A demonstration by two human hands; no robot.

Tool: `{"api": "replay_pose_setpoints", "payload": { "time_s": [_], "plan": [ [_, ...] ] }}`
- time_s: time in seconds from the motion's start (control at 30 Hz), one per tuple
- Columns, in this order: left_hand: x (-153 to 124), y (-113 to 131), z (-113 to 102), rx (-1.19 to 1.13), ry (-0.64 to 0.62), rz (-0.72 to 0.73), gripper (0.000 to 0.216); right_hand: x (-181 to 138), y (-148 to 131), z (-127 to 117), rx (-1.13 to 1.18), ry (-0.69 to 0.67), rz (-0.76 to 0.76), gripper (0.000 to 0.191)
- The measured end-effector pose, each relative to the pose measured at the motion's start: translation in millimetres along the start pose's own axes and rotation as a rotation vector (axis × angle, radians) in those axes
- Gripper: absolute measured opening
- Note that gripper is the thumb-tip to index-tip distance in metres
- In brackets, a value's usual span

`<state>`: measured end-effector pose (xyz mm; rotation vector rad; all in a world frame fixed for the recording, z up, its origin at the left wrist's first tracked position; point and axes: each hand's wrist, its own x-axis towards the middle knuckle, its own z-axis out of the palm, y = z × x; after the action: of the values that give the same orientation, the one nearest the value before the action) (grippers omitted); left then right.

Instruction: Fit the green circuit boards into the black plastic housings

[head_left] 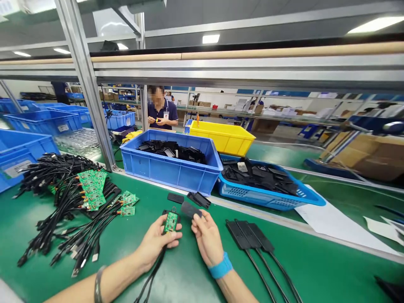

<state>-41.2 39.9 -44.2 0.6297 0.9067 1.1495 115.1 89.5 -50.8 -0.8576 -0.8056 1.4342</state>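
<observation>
My left hand (156,243) is closed round a small green circuit board (171,221) seated in a black case half, with its black cable (151,275) trailing toward me. My right hand (206,235), with a blue wrist strap (220,267), pinches a flat black cover piece (190,209) beside the board. Both hands hover just above the green mat (176,269). Two loose black case parts (189,198) lie just beyond my hands.
A heap of black cables with green boards (75,198) lies at left. A blue crate (172,162) and a blue basket (268,183) hold black case parts; a yellow bin (222,136) stands behind. Three cased cables (252,244) lie at right. A person (161,110) works opposite.
</observation>
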Motion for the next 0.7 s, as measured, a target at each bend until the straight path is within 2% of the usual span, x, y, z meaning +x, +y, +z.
{"api": "replay_pose_setpoints", "payload": {
  "time_s": [0.1,0.2,0.3,0.4,0.53,0.7],
  "plan": [
    [8,-3,11,-0.086,0.07,-0.057,0.039,5,-6,-5,0.115,0.086,0.001,0.034],
    [13,-6,17,0.014,0.003,0.004,0.046,5,-8,-9,0.099,0.096,-0.007,0.037],
    [13,-4,15,0.155,-0.09,0.071,0.051,1,-11,-9,-0.026,0.038,-0.011,0.035],
    [10,0,9,0.234,-0.137,0.046,0.05,-2,-17,-2,-0.211,-0.07,-0.048,0.027],
    [8,-2,2,0.211,-0.202,0.029,0.055,-7,-23,7,-0.396,-0.149,-0.08,0.026],
    [8,-6,2,0.17,-0.259,0.02,0.06,-10,-20,8,-0.468,-0.159,-0.053,0.028]
  ]
}}
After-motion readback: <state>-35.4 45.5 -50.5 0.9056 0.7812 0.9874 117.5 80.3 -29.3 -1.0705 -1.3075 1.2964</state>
